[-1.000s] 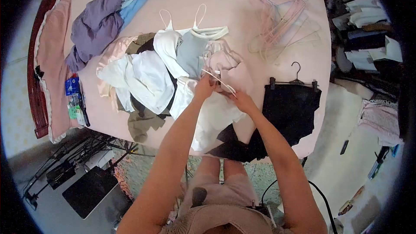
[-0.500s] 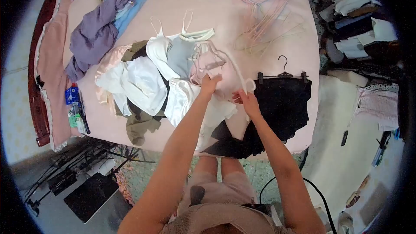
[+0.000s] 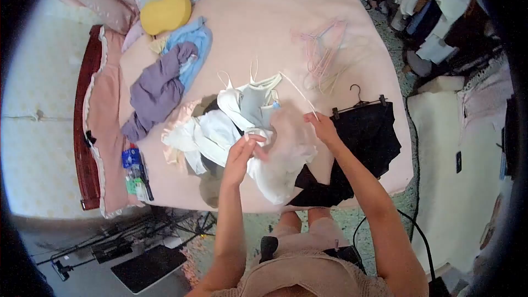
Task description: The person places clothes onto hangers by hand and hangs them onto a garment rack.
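Note:
My right hand [image 3: 322,127] is closed on a thin pale strap [image 3: 300,95], which stretches up and left toward the white clothes. Below the strap is a pale pink garment [image 3: 291,126], smeared by motion, so its kind is hard to make out. My left hand [image 3: 242,155] is over the heap with thumb and fingers apart, beside the pink garment. A white strappy top with cups [image 3: 230,100] lies just beyond it. White satiny clothing [image 3: 212,136] spreads to the left. Black shorts [image 3: 366,137] on a clip hanger [image 3: 360,104] lie right of my right hand.
Pink and pale wire hangers [image 3: 324,49] lie farther back on the pink bedsheet [image 3: 236,27]. Purple cloth [image 3: 159,88], blue cloth [image 3: 195,44] and a yellow cushion [image 3: 166,13] are at the left. A blue packet [image 3: 131,158] sits near the headboard [image 3: 91,132].
My left hand has come off the pink garment and opened. My right hand now holds the strap drawn taut. The pink garment has shifted and blurred, and the view has tilted up.

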Demonstrator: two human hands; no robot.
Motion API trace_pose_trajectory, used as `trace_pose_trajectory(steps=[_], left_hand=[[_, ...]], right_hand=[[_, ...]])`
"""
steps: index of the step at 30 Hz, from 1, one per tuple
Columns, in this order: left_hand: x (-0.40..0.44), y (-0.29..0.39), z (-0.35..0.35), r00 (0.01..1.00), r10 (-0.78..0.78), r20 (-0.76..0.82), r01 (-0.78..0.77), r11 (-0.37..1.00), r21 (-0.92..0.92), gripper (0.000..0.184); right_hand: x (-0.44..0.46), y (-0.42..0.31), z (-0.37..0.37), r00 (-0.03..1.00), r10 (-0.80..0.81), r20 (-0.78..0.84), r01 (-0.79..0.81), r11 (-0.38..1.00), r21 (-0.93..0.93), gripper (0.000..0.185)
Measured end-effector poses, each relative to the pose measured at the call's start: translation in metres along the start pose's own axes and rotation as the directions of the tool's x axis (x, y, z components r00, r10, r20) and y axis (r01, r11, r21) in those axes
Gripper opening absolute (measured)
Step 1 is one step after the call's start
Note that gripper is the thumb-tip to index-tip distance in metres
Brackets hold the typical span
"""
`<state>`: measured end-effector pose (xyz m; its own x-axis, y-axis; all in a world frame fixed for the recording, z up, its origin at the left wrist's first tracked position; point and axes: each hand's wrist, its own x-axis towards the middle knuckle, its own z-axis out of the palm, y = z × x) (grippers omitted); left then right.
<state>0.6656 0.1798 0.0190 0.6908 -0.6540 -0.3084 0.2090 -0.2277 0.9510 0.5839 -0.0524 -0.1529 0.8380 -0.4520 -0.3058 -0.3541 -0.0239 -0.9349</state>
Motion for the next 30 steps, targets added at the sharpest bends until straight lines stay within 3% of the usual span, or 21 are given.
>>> trace_pose_trajectory(steps=[4,6,10,12,13,14,16,17,19,21,22,23,25,27,30], left_hand=[[-0.035,0.053,-0.002,0.998,0.047,0.048,-0.046,0.999,-0.016,0.035],[-0.05,0.073,-0.008,0.985,0.052,0.163,-0.052,0.999,-0.004,0.045],[-0.089,0.093,-0.026,0.958,0.081,0.276,-0.076,0.997,-0.028,0.056],[-0.112,0.101,-0.035,0.946,0.115,0.302,-0.106,0.993,-0.046,0.056],[-0.122,0.104,-0.039,0.933,0.137,0.333,-0.122,0.99,-0.065,0.056],[-0.13,0.102,-0.046,0.931,0.176,0.32,-0.151,0.983,-0.099,0.055],[-0.141,0.097,-0.059,0.94,0.258,0.222,-0.247,0.966,-0.076,0.052],[-0.145,0.094,-0.067,0.938,0.324,0.125,-0.322,0.946,-0.042,0.05],[-0.153,0.087,-0.089,0.952,0.305,-0.026,-0.306,0.951,-0.048,0.04],[-0.157,0.074,-0.115,0.944,0.282,-0.17,-0.304,0.944,-0.125,0.038],[-0.162,0.074,-0.121,0.932,0.27,-0.24,-0.309,0.94,-0.142,0.035],[-0.166,0.072,-0.129,0.928,0.277,-0.25,-0.319,0.936,-0.149,0.035],[-0.169,0.063,-0.145,0.91,0.24,-0.338,-0.314,0.931,-0.184,0.036],[-0.172,0.056,-0.155,0.9,0.238,-0.365,-0.322,0.928,-0.186,0.037],[-0.178,0.051,-0.157,0.885,0.241,-0.399,-0.335,0.924,-0.185,0.037]], right_hand=[[-0.028,-0.036,0.017,0.998,0.02,-0.051,-0.016,0.997,0.077,0.039],[-0.029,-0.049,0.029,0.997,-0.027,-0.07,0.035,0.993,0.111,0.044],[-0.052,-0.088,0.056,0.991,-0.023,-0.128,0.016,0.998,-0.056,0.054],[-0.061,-0.097,0.074,0.972,0.161,0.173,-0.121,0.968,-0.219,0.045],[-0.06,-0.087,0.086,0.975,0.146,0.167,-0.107,0.969,-0.225,0.045],[-0.063,-0.074,0.099,0.886,0.285,0.366,-0.2,0.947,-0.253,0.04],[-0.096,-0.093,0.113,0.708,0.362,0.606,-0.36,0.924,-0.132,0.032],[-0.113,-0.106,0.117,0.682,0.305,0.665,-0.438,0.898,0.037,0.029],[-0.129,-0.116,0.123,0.67,0.298,0.68,-0.459,0.886,0.064,0.025],[-0.147,-0.133,0.116,0.791,0.136,0.596,-0.4,0.852,0.337,0.025],[-0.153,-0.137,0.11,0.794,0.1,0.6,-0.431,0.789,0.438,0.023],[-0.159,-0.142,0.103,0.791,0.101,0.603,-0.426,0.798,0.426,0.023],[-0.167,-0.155,0.088,0.871,-0.016,0.49,-0.335,0.71,0.619,0.017],[-0.172,-0.166,0.072,0.905,-0.027,0.425,-0.31,0.642,0.701,0.013],[-0.182,-0.182,0.057,0.906,-0.21,0.367,-0.251,0.431,0.867,0.025]])
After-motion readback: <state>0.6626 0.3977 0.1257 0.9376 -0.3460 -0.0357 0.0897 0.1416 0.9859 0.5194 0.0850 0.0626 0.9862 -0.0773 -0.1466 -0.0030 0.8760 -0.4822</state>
